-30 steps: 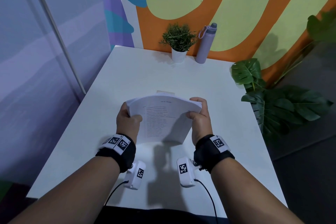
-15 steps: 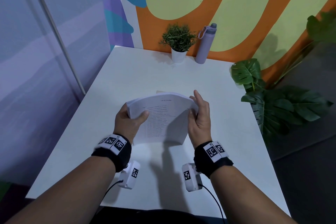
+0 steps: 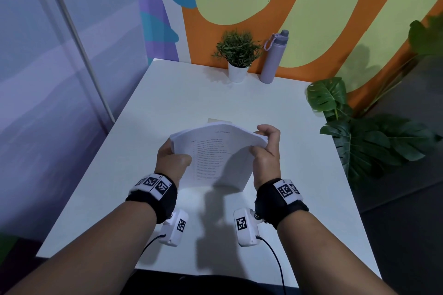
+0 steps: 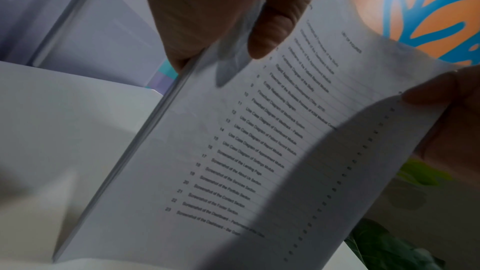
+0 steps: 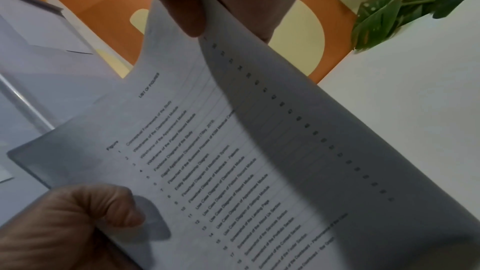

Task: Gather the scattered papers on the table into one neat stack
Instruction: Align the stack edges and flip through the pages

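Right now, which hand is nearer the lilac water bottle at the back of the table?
Right. The right hand sits almost straight in front of the lilac water bottle; the left hand is farther left.

A white table (image 3: 153, 127) with a plain matte top stands against a wall painted orange and yellow. At its far edge a small potted plant (image 3: 237, 55) in a white pot stands upright, and just beside it, to the right, stands a tall lilac water bottle (image 3: 272, 60) with a loop on its cap. Near the middle of the tabletop a small pale, flat piece (image 3: 217, 120) lies, mostly hidden behind the held sheets, so what it is cannot be told.
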Available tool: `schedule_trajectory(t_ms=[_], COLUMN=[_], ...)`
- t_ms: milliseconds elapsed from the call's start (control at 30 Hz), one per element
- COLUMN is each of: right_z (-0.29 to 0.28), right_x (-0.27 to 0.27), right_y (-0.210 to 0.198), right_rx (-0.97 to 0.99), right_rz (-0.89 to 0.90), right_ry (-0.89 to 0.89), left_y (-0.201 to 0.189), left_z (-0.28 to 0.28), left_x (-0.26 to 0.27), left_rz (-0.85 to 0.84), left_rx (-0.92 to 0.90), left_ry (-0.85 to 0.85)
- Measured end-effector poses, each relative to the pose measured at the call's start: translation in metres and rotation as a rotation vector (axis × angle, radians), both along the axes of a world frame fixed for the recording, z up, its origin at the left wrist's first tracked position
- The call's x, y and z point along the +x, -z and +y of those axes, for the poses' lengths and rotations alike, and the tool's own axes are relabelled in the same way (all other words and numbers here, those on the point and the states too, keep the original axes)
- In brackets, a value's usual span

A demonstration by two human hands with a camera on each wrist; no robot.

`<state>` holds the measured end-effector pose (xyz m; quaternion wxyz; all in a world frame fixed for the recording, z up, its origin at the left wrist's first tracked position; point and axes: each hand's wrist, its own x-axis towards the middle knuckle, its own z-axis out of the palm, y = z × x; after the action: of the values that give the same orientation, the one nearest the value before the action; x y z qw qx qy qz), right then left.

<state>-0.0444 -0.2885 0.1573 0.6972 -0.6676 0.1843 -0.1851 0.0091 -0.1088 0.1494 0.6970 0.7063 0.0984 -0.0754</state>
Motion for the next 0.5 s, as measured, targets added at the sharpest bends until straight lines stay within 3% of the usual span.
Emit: schedule_trajectory(t_ms=[500], right_z=[-0.004], right_x=[0.008], right_y=[0.023], right_rx=[0.236], right_rz=[0.201], right_ry=[0.036], left_y=[0.013], left_z=[0.003], left_x=[0.002], left_rz=[0.12], left_rx=[0.048], left_ry=[0.02])
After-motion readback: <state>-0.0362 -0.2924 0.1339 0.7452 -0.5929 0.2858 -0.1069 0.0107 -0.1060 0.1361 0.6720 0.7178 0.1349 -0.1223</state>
